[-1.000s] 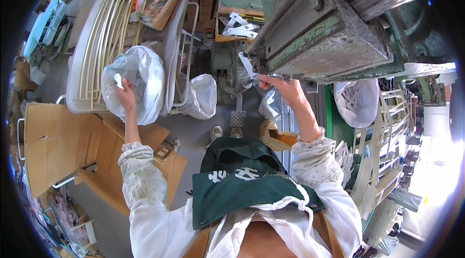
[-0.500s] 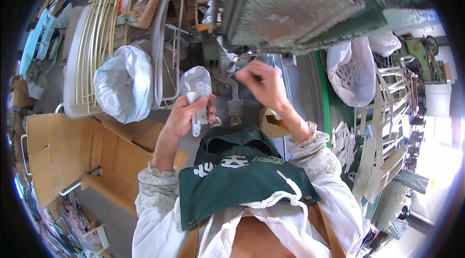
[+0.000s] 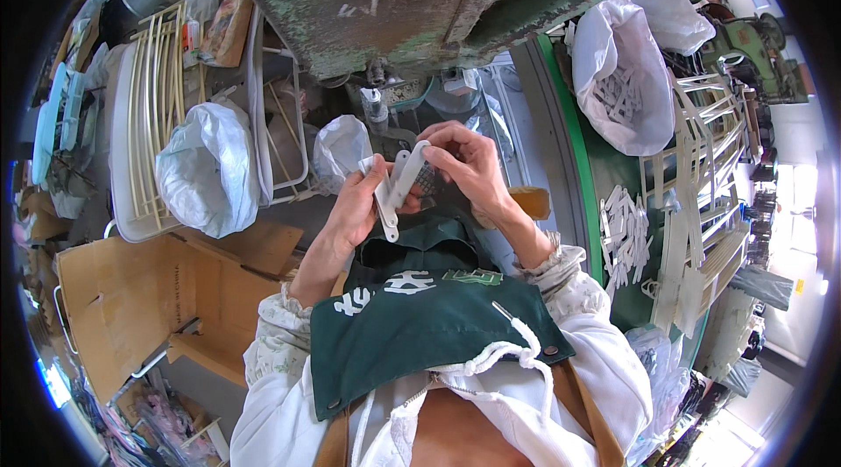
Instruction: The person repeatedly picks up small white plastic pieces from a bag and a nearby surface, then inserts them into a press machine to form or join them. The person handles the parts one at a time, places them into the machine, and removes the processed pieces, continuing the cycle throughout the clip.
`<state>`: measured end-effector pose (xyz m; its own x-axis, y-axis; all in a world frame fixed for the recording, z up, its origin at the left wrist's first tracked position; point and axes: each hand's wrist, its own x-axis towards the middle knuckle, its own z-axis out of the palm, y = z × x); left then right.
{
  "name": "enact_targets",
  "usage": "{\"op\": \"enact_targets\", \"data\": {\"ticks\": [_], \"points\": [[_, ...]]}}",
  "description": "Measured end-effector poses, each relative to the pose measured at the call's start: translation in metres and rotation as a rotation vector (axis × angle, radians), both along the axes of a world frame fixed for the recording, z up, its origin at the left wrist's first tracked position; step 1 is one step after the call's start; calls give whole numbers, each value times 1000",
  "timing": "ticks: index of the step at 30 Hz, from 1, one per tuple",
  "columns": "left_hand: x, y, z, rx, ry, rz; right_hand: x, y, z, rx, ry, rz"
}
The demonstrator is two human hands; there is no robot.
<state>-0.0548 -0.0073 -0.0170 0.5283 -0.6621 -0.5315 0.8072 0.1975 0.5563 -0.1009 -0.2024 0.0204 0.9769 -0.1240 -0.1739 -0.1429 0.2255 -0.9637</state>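
My left hand (image 3: 352,211), fingers closed, grips a few flat white strips (image 3: 385,213) with rounded, holed ends. One more white strip (image 3: 408,174) slants up from them, its upper end pinched between the thumb and fingers of my right hand (image 3: 466,167). The two hands are close together over the dark green apron (image 3: 420,318). Just beyond my left hand stands a small open white bag (image 3: 342,145). Parts of the strips are hidden behind my left fingers, so their exact number cannot be told.
A worn green machine (image 3: 385,3) overhangs the far side. An open cardboard box (image 3: 123,292) and a large white sack (image 3: 210,182) are at left. On the right, white strips fill a sack (image 3: 618,86) and lie heaped (image 3: 624,239) on a green surface beside stacked pale frames (image 3: 701,230).
My right hand has come down and nearer from beside the machine to pinch one strip. The strips in my left hand have fanned apart. The whole view has shifted, with the machine looming larger.
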Motion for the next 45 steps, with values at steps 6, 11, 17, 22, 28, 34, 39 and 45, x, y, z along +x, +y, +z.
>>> {"op": "enact_targets", "data": {"ticks": [6,11,17,22,28,34,39,45], "points": [[-15,-16,-12,-286,9,402,-9,1,-2,-826,-919,-100],[-16,-29,16,73,-146,616,8,0,-5,-978,-1149,210],[19,-5,28,334,-412,608,123,-40,-74,-1014,-610,286],[25,-13,38,342,-624,605,142,-56,-49,-971,-233,736],[42,-25,29,308,-632,513,91,-18,-12,-459,154,375],[47,-26,20,365,-483,484,71,-1,1,-312,206,257],[37,-5,26,334,-412,387,55,3,-11,-255,133,235],[44,0,23,348,-469,403,48,-7,6,-207,217,324]]}}
